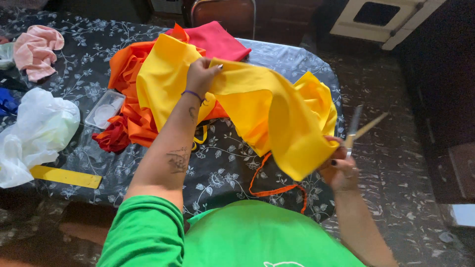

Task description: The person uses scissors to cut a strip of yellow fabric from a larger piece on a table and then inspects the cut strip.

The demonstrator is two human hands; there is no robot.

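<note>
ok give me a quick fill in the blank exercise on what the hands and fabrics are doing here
1. The left hand pinches the top edge of the ____ cloth.
2. The right hand holds a pair of ____, blades open, beside that cloth.
3. Under the lifted cloth, a heap of ____ fabric lies on the flowered table cover.
4. At the table's left edge lies a flat yellow ____, beside a white plastic bag.

Missing words: yellow; scissors; orange; ruler

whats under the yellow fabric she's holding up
Under the yellow fabric, orange fabric spreads over the floral tablecloth, with a red piece behind. An orange strip hangs below. Whatever else lies beneath the folds is covered.
</note>
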